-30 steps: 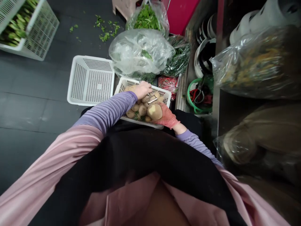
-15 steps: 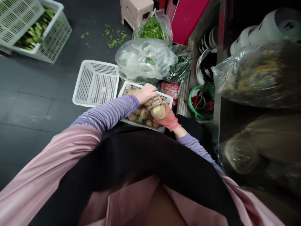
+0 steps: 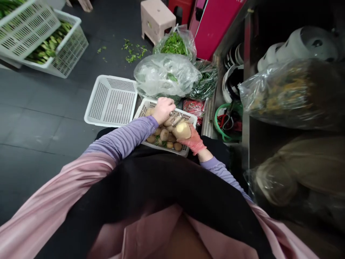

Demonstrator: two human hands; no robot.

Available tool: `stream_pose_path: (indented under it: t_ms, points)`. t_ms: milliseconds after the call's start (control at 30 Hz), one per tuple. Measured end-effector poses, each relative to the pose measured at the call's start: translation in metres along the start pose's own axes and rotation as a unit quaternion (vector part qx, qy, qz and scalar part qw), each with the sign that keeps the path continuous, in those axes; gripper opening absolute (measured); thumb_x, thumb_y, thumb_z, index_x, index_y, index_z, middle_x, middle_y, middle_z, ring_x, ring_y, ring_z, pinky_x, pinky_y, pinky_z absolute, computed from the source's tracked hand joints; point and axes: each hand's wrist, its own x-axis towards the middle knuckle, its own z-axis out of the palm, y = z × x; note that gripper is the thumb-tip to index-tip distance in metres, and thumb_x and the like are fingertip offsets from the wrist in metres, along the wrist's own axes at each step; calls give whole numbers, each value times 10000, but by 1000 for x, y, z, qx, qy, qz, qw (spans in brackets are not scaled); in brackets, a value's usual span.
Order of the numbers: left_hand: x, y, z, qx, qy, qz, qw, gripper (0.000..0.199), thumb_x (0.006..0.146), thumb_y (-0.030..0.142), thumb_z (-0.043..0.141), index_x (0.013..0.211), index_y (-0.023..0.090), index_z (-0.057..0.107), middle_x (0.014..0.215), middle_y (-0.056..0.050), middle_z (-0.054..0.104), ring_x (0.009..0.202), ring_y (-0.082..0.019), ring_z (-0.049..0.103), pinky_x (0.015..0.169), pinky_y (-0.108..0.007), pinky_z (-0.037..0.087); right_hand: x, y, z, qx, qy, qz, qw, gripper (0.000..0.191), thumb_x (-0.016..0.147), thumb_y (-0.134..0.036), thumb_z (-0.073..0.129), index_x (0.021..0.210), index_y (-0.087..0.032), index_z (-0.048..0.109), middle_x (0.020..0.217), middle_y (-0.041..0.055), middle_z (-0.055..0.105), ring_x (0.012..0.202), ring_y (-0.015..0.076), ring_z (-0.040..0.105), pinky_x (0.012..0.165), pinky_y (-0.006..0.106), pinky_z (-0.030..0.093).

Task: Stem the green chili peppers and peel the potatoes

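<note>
My left hand [image 3: 163,110], bare, is closed on a metal peeler [image 3: 175,119] whose head lies at the upper left edge of a large potato. My right hand [image 3: 194,141], in an orange-pink glove, grips that potato [image 3: 182,131] from the right. A pale yellow peeled patch shows on its top. Both hands are over a white perforated basket [image 3: 192,118] holding several unpeeled brown potatoes [image 3: 164,135] and a few green leaves.
A second white basket [image 3: 113,102] stands to the left. Beyond are plastic bags of greens [image 3: 167,75], a stool [image 3: 156,21] and crates of green vegetables [image 3: 70,46]. On the right are a green basket [image 3: 228,122] with scissors and a metal shelf [image 3: 245,90].
The view has shifted, so the surroundings sit lower in the picture. My left hand and the peeler have moved slightly left relative to the potato, uncovering more of the peeled patch.
</note>
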Motion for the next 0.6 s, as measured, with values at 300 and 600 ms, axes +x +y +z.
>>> stream_pose_path:
  t_ms: [300,600]
  points:
    - [14,-1,-8,-29,-27,67,997,327,1035,255,461,786,178,658,928,-114,636,882,-233,517,843,-432,372,-7,-16,-4,-67,-34,-129,989,993,542,-562,869,1370,-213,447,1418,164,548,1364,352,527,1216,554,379]
    - [11,-1,-9,-23,-59,86,994,297,1017,247,498,797,176,684,926,-119,642,906,-237,523,843,-419,375,-5,-8,-8,-130,-16,-143,981,1055,534,-552,890,1394,-156,423,1416,218,519,1368,395,505,1228,561,356]
